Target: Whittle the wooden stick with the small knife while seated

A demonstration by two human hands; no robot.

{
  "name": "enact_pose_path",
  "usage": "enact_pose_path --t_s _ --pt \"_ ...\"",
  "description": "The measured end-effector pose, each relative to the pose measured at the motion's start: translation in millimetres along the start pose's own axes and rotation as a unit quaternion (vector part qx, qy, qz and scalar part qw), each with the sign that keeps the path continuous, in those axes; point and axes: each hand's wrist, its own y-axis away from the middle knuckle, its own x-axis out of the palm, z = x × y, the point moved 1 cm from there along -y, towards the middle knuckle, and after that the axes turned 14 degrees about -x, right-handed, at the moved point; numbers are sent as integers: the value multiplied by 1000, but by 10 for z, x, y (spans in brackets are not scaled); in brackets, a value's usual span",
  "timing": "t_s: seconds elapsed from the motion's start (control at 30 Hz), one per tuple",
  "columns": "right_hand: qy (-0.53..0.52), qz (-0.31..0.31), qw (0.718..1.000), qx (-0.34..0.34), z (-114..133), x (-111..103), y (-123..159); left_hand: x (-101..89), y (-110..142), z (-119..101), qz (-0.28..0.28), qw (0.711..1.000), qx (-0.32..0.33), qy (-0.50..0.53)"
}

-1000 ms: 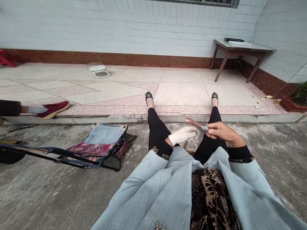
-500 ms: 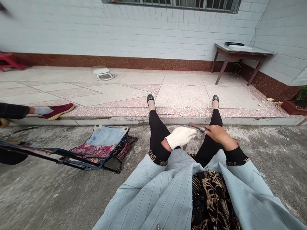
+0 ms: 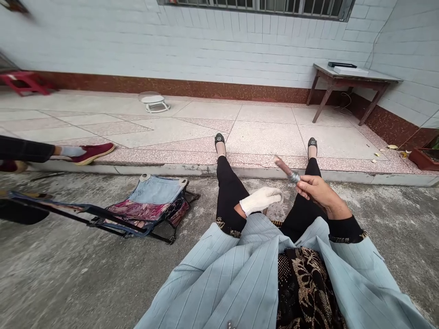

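My right hand [image 3: 318,192], bare, is closed around a short brown stick [image 3: 283,167] with silvery wire [image 3: 294,177] wound about its middle. The stick's bare end tilts up and to the left, over the step. My left hand [image 3: 261,200] wears a white knitted glove and lies just left of the stick, apart from it. Its fingers are pressed together; at their tips something greyish shows, too small and blurred to name. Both hands are above my lap, between my black-trousered legs.
A folding chair [image 3: 151,201] with a denim and floral seat stands to my left, near another person's red shoe [image 3: 92,153]. Ahead runs a raised tiled step [image 3: 192,170]. Beyond are a low white stool [image 3: 156,103], a red stool [image 3: 29,82] and a wooden table [image 3: 360,77].
My right hand has tipped the stick so its free end points higher, and the hands are farther apart. My left hand has dropped slightly. The view has shifted a little left.
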Motion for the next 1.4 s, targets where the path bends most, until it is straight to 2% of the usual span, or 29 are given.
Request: enact_pose_path --t_s 0.07,0.13,0.2,0.23,0.27,0.33,0.4,0.43,0.47,0.53,0.6,0.67,0.83,0.93,1.03,1.1,1.13,1.2,1.23,1.3,1.33,1.4 --pt "92 -45 995 19 -65 -15 -45 9 26 -25 -1 998 30 -48" --pt "266 -53 961 46 -115 -36 -69 -19 54 -71 -7 993 48 -105" --pt "424 -20 902 73 -139 -46 -65 -88 77 -120 -24 986 53 -155" --pt "469 13 879 81 -139 -45 -54 -137 85 -139 -38 983 53 -173" --pt "482 61 870 87 -133 -39 -36 -191 89 -153 -52 981 51 -181" --pt "411 194 886 86 -95 -15 13 -300 85 -158 -72 982 44 -166" --pt "241 330 910 72 -25 11 72 -370 62 -128 -67 992 34 -106" --pt "150 370 915 61 18 16 97 -378 43 -102 -58 996 30 -66" --pt "76 383 919 48 59 13 115 -365 21 -70 -48 998 28 -26" --pt "5 344 939 22 116 -13 127 -279 -27 -1 -32 998 29 34" --pt "0 278 961 3 126 -43 116 -149 -65 54 -15 997 33 67" --pt "8 229 973 -3 94 -56 91 -41 -78 77 -38 994 15 97" --pt "28 75 997 19 -72 -44 -17 33 -13 -41 4 1000 9 20" --pt "140 -2 989 40 -140 -63 -70 39 26 -136 3 998 35 -51" --pt "314 -13 949 40 -141 -95 -83 56 33 -202 -25 987 46 -154" --pt "389 34 919 55 -114 -107 -67 23 20 -240 -62 972 32 -223" --pt "396 78 912 71 -96 -109 -51 -13 9 -258 -77 965 27 -249" --pt "347 195 912 104 -51 -108 -8 -104 -25 -286 -77 958 37 -273" --pt "298 254 913 111 -23 -108 18 -149 -48 -289 -57 961 52 -264" --pt "186 344 915 100 38 -120 67 -212 -99 -267 14 978 90 -189" --pt "137 363 918 86 65 -133 86 -225 -127 -239 47 985 99 -130" --pt "58 363 928 60 100 -164 110 -206 -178 -158 84 992 91 -6"
